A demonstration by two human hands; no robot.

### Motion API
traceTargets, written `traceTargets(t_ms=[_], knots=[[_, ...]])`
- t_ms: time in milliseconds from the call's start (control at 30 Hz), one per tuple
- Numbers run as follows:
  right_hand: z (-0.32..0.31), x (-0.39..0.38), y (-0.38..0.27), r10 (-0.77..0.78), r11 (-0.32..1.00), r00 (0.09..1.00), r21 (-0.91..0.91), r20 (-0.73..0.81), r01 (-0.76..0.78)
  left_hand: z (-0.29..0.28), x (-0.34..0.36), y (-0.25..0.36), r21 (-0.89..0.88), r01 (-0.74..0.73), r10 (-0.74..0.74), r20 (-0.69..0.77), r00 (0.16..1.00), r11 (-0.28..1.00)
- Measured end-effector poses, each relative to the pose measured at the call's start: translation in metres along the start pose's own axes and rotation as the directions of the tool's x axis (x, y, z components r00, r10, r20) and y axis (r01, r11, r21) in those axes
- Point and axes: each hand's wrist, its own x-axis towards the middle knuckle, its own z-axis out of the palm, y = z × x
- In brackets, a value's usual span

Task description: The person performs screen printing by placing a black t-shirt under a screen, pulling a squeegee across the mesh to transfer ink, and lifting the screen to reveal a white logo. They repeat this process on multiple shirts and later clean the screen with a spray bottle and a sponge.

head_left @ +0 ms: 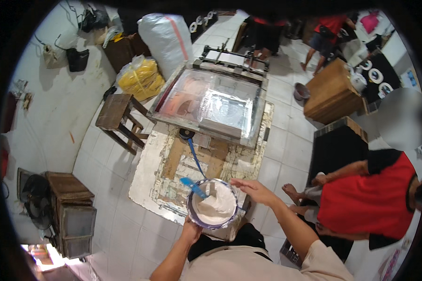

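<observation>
A round bucket of thick white paste [220, 210] is held at its near-left side by my left hand [192, 227]. A blue plastic spatula [192, 185] rests in it, handle toward the far left. My right hand [253, 189] is open, fingers stretched out, just beside the bucket's right rim. Beyond the bucket is a worn printing board [150, 182] with brown patches and a blue strap [192, 152] ending at a small dark device. At its far end a framed translucent screen [183, 93] is mounted on a clamp bar [211, 54].
A wooden stool [117, 110] and bagged yellow material [138, 77] stand left. A wooden cabinet [68, 192] is lower left. At right, a person in red [361, 201] sits close, near black boards [337, 150] and a wooden box [333, 89]. Other people [323, 37] are behind.
</observation>
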Motion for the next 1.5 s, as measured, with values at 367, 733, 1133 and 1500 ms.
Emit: traceTargets(t_ms=[367,733,1133,1500], knots=[[-0.064,0.204,-0.033,-0.462,0.343,0.882,-0.936,-0.09,0.083,0.018,-0.044,-0.06,-0.214,-0.271,0.17,-0.399,0.901,0.938],[-0.108,0.248,-0.041,-0.395,0.238,0.918,-0.969,-0.028,0.073,0.034,-0.045,-0.079,-0.282,-0.383,0.247,-0.418,0.874,0.88],[-0.145,0.296,-0.064,-0.374,0.401,0.926,-0.91,-0.057,0.106,0.075,0.057,-0.076,-0.317,-0.477,0.187,-0.639,0.746,0.82],[-0.147,0.319,-0.064,-0.35,0.42,0.937,-0.889,0.025,0.18,0.098,0.095,-0.077,-0.244,-0.481,0.167,-0.73,0.663,0.842]])
